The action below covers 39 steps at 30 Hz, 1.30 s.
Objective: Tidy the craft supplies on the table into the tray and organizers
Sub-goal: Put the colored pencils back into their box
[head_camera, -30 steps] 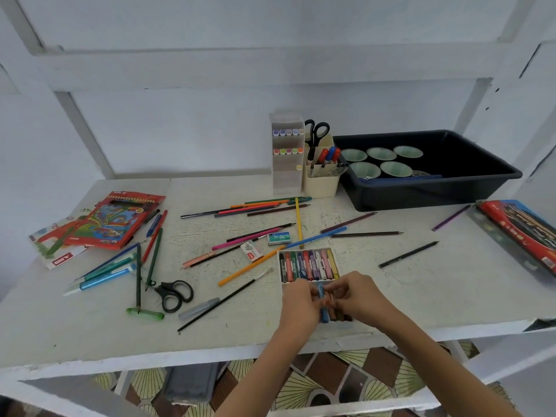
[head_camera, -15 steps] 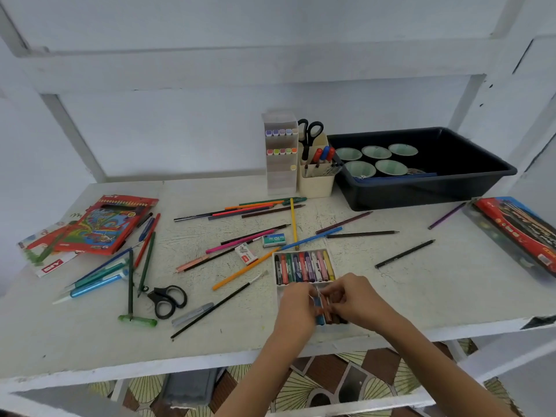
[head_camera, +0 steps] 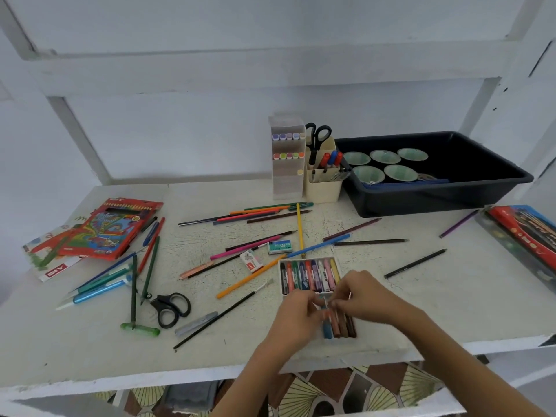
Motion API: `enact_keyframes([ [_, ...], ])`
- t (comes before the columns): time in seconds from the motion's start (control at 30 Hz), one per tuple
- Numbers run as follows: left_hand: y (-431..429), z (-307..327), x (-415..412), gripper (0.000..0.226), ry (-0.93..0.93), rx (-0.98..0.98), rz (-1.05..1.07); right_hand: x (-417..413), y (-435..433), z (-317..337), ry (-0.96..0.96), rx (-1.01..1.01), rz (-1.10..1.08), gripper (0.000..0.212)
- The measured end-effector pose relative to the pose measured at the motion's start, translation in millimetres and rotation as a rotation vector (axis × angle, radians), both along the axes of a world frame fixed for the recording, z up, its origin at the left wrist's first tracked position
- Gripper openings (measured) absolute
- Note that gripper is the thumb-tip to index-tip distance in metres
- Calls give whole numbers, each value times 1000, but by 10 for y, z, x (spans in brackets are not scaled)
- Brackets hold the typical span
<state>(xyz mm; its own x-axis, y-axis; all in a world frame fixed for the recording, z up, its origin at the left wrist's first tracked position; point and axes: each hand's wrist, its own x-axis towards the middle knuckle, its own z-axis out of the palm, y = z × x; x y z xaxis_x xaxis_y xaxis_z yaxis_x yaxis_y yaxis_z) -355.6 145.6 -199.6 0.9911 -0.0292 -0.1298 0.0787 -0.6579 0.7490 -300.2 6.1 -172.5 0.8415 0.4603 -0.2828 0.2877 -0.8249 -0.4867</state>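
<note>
An open white crayon box [head_camera: 310, 276] with a row of coloured crayons lies near the table's front edge. Just in front of it my left hand [head_camera: 296, 317] and my right hand [head_camera: 365, 297] meet over a small bunch of crayons [head_camera: 338, 325], blue, orange and brown ones. Both hands pinch the bunch at its upper ends; its lower ends rest on the table. Many loose coloured pencils [head_camera: 261, 213] lie scattered across the white table [head_camera: 451, 302]. A dark tray [head_camera: 469, 194] stands at the back right, beside a cream pen holder [head_camera: 322, 188] and a marker organizer [head_camera: 287, 158].
Black scissors [head_camera: 170, 308], a thin paintbrush [head_camera: 222, 316] and blue pens [head_camera: 96, 293] lie front left. A red pencil box [head_camera: 111, 230] sits far left, another red box [head_camera: 529, 233] at the right edge. Small staple boxes [head_camera: 279, 246] lie mid-table. The tray holds several green cups [head_camera: 385, 156].
The hands have drawn the crayon bunch a little closer to the open box and gathered it tighter. The view has shifted slightly; nothing else on the table moved.
</note>
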Motion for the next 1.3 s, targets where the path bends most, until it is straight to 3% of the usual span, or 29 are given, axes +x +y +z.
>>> enact_keyframes([
  [0.1, 178, 84, 34, 8, -23, -92, 87, 311, 66, 68, -33, 81, -47, 12],
  [0.33, 813, 238, 291, 15, -126, -206, 268, 1352, 351, -16, -310, 206, -218, 18],
  [0.47, 1240, 231, 398, 17, -173, -207, 370, 1900, 539, -146, -379, 88, -142, 26],
  [0.6, 1628, 180, 447, 15, -185, -174, 454, 2226, 681, -289, -428, -155, -30, 32],
  [0.83, 2044, -13, 365, 18, -178, -56, 570, 2283, 812, -412, -627, -434, 58, 21],
  [1.03, 2191, -50, 251, 14, -158, 38, 548, 2217, 800, -363, -553, -239, -49, 17],
  [1.3, 2079, -143, 352, 19, -138, 242, 420, 2023, 729, -329, -655, 163, -132, 14],
])
